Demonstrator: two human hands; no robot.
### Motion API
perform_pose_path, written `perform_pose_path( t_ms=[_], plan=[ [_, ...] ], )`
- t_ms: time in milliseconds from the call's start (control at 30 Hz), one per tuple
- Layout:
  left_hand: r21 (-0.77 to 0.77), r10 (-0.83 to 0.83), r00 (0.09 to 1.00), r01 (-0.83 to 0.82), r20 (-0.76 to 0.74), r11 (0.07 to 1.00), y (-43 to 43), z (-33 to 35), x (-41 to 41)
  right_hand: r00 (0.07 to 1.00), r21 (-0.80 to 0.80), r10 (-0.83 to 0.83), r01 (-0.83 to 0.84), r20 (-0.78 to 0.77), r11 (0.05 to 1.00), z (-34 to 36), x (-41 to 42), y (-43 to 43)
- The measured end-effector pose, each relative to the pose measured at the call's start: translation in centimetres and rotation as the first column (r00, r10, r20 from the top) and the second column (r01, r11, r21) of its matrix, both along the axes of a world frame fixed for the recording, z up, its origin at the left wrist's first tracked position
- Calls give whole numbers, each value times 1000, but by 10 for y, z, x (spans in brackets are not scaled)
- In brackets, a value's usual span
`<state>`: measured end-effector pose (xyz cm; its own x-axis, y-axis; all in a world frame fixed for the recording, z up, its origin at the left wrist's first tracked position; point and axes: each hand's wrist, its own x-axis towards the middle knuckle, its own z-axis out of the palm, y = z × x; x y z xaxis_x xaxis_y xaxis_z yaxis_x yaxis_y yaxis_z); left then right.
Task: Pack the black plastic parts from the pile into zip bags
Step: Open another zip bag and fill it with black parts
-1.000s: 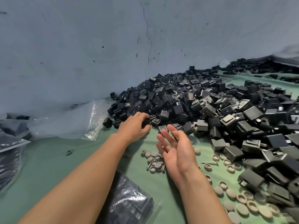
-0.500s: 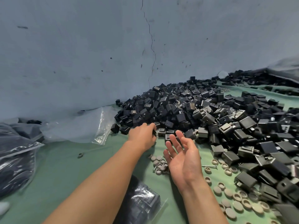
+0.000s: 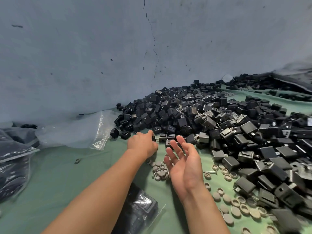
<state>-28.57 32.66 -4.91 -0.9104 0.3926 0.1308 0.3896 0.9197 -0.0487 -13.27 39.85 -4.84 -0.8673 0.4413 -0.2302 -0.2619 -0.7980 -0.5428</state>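
Pile (image 3: 211,125) of black plastic parts lies on the green surface (image 3: 67,174), heaped against the wall (image 3: 84,56). Left hand (image 3: 143,144) at the pile's near-left edge, knuckles up, fingers curled round a black part (image 3: 154,139), mostly hidden. Right hand (image 3: 184,166) just in front of the pile: palm up, fingers straight and spread, holding nothing. Grey caps (image 3: 159,169) scattered along the pile's near edge. Empty zip bag (image 3: 81,132) left of the pile. Filled zip bag (image 3: 140,211) well in front of the pile, between the forearms.
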Motion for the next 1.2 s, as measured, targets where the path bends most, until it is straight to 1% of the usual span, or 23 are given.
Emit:
perform_pose_path(
  t_ms=[67,133,267,367,400,433,467,500,533,567,600,633,700,733,800,867,900,933,1000,1067,1100,1167,1200],
  plan=[
    [64,-2,999,0,38,998,-2,2,1,1000,6,-5,5,11,1000,-1,0,3],
    [117,-13,999,9,37,993,-5,2,4,1000,4,-11,11,8,1000,-1,0,5],
    [302,-16,997,-9,80,953,-13,5,2,1000,-7,-9,9,8,1000,0,3,3],
    [315,-38,994,3,106,949,-16,5,5,1000,-17,-6,6,19,1000,1,7,-3],
    [411,-53,987,-14,151,911,-16,5,7,1000,-19,-1,1,18,1000,2,8,-6],
    [592,-83,964,-87,254,802,-16,7,9,1000,-18,4,-3,21,1000,2,9,-8],
    [767,-144,910,-232,388,598,-18,13,12,1000,-14,7,-7,24,1000,2,9,-10],
    [841,-244,830,-403,502,360,-22,21,15,1000,-2,8,-8,27,1000,3,10,-11],
    [822,-361,742,-542,565,174,-29,29,20,1000,17,6,-7,30,1000,3,10,-11],
    [771,-463,668,-634,582,55,-37,36,27,999,44,2,-3,32,999,4,11,-12],
    [720,-545,613,-694,571,-26,-47,41,35,999,80,-4,1,35,997,6,12,-13],
    [675,-613,574,-732,543,-88,-57,46,46,999,131,-10,4,44,991,7,13,-14],
    [610,-705,532,-773,469,-177,-82,55,70,996,282,-20,-4,81,959,12,15,-20],
    [584,-732,524,-783,435,-213,-96,59,83,993,377,-28,-16,112,926,15,17,-25],
    [540,-751,532,-794,391,-281,-128,66,110,984,576,-54,-54,168,816,18,23,-41],
    [526,-736,580,-771,350,-358,-165,72,133,984,746,-61,-84,165,661,21,33,-61],
    [523,-719,612,-752,329,-401,-185,74,146,988,820,-51,-94,148,564,24,40,-72],
    [514,-702,645,-730,301,-450,-203,76,158,992,889,-24,-104,128,445,28,47,-83],
    [448,-662,711,-685,239,-574,-241,77,182,991,981,49,-129,123,145,32,64,-109],
    [373,-597,784,-612,169,-697,-277,75,206,985,978,111,-108,130,-180,36,85,-144],
    [350,-577,802,-591,157,-727,-285,72,215,982,950,134,-86,131,-299,36,96,-157],
    [300,-562,811,-583,163,-755,-299,62,231,963,883,194,-78,187,-463,35,118,-186],
    [264,-559,812,-584,170,-768,-304,60,238,950,853,217,-85,225,-514,35,127,-198]
  ],
)
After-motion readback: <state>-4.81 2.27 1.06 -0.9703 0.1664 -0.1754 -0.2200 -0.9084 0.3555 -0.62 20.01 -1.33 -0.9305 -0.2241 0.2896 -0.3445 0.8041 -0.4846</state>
